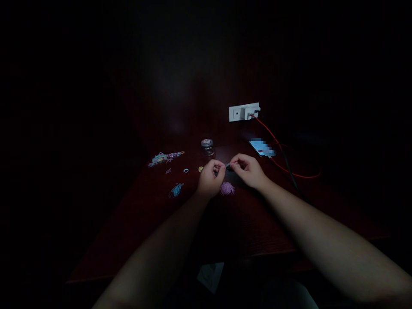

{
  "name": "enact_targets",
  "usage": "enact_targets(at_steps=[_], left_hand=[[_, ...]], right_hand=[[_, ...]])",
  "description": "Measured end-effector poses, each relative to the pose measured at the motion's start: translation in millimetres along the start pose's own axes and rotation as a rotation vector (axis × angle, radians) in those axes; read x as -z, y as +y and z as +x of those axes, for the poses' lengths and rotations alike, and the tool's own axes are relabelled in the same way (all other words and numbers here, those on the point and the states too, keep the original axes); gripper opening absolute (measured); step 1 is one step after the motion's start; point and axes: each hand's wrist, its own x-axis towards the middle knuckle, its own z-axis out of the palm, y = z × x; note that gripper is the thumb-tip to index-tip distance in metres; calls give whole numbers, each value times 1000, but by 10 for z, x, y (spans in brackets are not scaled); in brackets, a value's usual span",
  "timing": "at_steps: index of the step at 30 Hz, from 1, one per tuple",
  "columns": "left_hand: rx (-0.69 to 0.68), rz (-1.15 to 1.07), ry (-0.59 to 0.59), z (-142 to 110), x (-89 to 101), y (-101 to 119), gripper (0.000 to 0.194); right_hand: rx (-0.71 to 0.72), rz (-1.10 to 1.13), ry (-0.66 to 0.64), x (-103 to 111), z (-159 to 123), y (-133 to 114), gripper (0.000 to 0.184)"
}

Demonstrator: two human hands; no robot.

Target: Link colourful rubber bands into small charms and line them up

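My left hand (pixel 210 177) and my right hand (pixel 248 170) meet over the dark red table, each with thumb and fingers pinched. Between the fingertips shows a small dark greenish thing (pixel 228 165), too dim to name. Just below them lies a heap of purple elastic bands (pixel 228 188). A yellow band (pixel 201 169) peeks out beside my left hand. Farther left are a light blue band (pixel 186 171), a thin purple band (pixel 168 171) and a bundle of teal bands (pixel 176 190). A mixed heap of coloured bands (pixel 164 158) spreads at the far left.
A small clear jar (pixel 207 147) with a lid stands behind my hands. Back right, a lit phone (pixel 261 148) lies on the table (pixel 257 231). A red cable (pixel 267 128) and a black cable (pixel 288 165) run from the wall socket (pixel 237 113). Surroundings are very dark.
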Motion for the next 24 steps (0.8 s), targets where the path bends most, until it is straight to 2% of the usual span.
enact_targets(at_steps=[6, 18, 24], left_hand=[[-11, 17, -21, 1, 9, 26, 10], [6, -19, 48, -20, 43, 70, 9], [35, -103, 25, -19, 32, 107, 7]], right_hand=[[11, -7, 41, -15, -4, 33, 11], [19, -124, -66, -25, -32, -23, 14], [4, -83, -43, -27, -38, -47, 14]])
